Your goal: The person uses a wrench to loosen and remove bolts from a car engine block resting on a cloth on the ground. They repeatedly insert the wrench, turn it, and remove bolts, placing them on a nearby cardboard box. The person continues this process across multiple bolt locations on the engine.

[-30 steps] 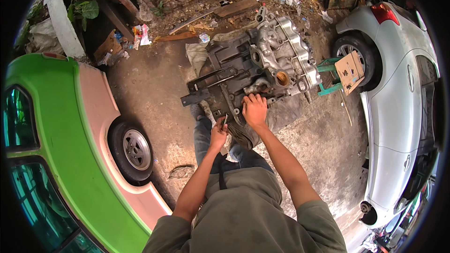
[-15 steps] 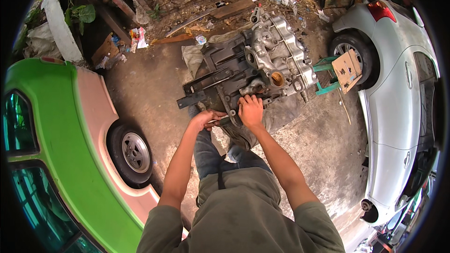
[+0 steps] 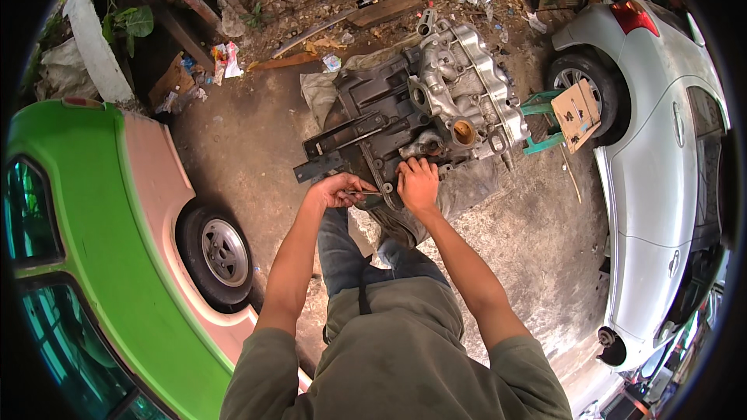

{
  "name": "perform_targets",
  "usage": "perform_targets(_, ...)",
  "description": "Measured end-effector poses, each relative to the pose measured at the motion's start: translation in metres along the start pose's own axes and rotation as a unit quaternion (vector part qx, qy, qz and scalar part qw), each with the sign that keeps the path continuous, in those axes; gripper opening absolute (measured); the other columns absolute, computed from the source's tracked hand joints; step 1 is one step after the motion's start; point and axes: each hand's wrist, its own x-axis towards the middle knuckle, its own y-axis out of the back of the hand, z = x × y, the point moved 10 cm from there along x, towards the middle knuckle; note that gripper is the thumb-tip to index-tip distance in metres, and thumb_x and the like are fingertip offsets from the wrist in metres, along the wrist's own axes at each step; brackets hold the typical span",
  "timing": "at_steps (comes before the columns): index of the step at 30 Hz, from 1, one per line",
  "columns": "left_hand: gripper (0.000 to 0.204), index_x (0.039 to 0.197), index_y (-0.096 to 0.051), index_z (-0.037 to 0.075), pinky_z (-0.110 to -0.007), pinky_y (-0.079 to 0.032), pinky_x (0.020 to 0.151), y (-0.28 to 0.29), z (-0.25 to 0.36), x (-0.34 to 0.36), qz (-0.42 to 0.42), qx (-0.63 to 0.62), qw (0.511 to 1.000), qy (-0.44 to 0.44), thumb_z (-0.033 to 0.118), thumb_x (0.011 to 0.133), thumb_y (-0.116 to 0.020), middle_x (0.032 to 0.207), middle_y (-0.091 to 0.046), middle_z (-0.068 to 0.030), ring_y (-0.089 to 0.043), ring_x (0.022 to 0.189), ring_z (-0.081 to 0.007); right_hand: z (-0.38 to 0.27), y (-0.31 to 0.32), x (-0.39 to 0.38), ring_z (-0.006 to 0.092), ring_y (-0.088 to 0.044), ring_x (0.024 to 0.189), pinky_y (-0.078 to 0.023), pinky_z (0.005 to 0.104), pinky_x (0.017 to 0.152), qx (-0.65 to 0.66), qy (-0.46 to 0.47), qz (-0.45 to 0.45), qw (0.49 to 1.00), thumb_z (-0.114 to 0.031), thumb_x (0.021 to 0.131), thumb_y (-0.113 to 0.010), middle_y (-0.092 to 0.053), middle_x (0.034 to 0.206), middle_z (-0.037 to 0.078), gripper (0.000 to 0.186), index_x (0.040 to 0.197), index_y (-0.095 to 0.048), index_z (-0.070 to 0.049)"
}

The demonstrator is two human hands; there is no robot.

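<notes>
Evidently, in the head view, the person is working at the near edge of an engine (image 3: 416,113), which is lying on a pale cloth (image 3: 317,95) over the ground. The left hand (image 3: 340,190) is pinching a slim metal tool (image 3: 367,192); the right hand (image 3: 418,185) is resting bent fingers on the engine, possibly gripping something hidden. The step seems to be close fitting or loosening, calling for steady alignment. The tool is pointing right, its long axis running roughly crosswise; the engine's silver cover is slanting from upper left to lower right.
</notes>
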Motion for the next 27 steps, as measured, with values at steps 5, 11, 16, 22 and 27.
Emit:
perform_targets(5,0.051,0.133,-0.052,-0.009,-0.017,-0.033,0.038,-0.008,0.008,-0.001,-0.004,-0.076,0.997,0.024,0.013,0.088,-0.049,0.073,-0.052,-0.0042,-0.029,0.039,-0.0019,0.0,-0.001,-0.001,0.0237,-0.055,0.09,-0.04,0.0403,0.082,0.0,-0.006,-0.002,1.0,-0.014,0.079,-0.067,-0.058,0.087,0.003,0.005,0.083,-0.064,-0.013)
perform_targets(11,0.044,0.124,-0.053,-0.011,-0.022,-0.031,0.042,-0.018,-0.002,-0.005,0.033,-0.112,0.993,-0.024,0.009,0.086,-0.049,0.073,-0.049,-0.0038,-0.03,0.045,-0.0057,-0.001,0.003,0.0,0.0241,-0.054,0.088,-0.04,0.04,0.08,0.014,-0.004,0.018,1.0,-0.01,0.078,-0.067,-0.057,0.086,0.003,0.007,0.083,-0.063,-0.013)
perform_targets(16,0.047,0.136,-0.047,-0.003,-0.023,-0.031,0.044,-0.034,-0.025,-0.01,0.07,-0.111,0.981,-0.139,0.01,0.091,-0.047,0.069,-0.04,0.0024,-0.031,0.047,-0.0058,0.0,0.004,0.0,0.0242,-0.054,0.088,-0.04,0.0404,0.08,0.005,-0.003,0.021,1.0,-0.011,0.078,-0.067,-0.057,0.086,0.003,0.007,0.083,-0.063,-0.014)
perform_targets(22,0.057,0.155,-0.02,-0.002,-0.033,-0.04,0.051,-0.059,-0.064,0.006,0.269,0.161,0.851,-0.422,0.026,0.107,-0.034,0.065,-0.045,-0.0053,-0.043,0.052,-0.0162,-0.001,0.003,0.0,0.0242,-0.055,0.09,-0.04,0.0407,0.081,0.008,-0.01,0.01,1.0,-0.013,0.078,-0.067,-0.058,0.086,0.003,0.006,0.083,-0.064,-0.013)
perform_targets(27,0.055,0.154,-0.018,-0.003,-0.042,-0.044,0.056,-0.062,-0.069,0.016,0.376,0.313,0.73,-0.477,0.024,0.108,-0.029,0.064,-0.051,-0.0161,-0.05,0.052,-0.0317,-0.001,0.003,0.0,0.0241,-0.056,0.091,-0.041,0.0407,0.082,0.0,-0.011,0.006,1.0,-0.014,0.079,-0.067,-0.058,0.087,0.003,0.005,0.083,-0.064,-0.013)
